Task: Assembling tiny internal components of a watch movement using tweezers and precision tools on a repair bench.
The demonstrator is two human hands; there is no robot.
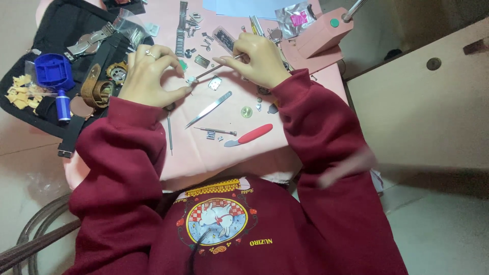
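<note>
On the pink work mat [214, 147], near its centre, the left hand [147, 76] pinched one small metal watch part [191, 80] between thumb and forefinger, clamped shut on it. The right hand [262, 58], at 3 o'clock from the part, gripped one thin metal tool [216, 67] whose tip touched the part. At 6 o'clock from the hands lay one pair of tweezers [210, 108], one red-handled knife [249, 135], and one pin tool [216, 131]. One small brass disc [246, 111] sat at 3 o'clock from the tweezers. At 9 o'clock: one blue case holder [53, 70], one brown leather strap [96, 86]. One metal bracelet [181, 30] lay at 12 o'clock.
</note>
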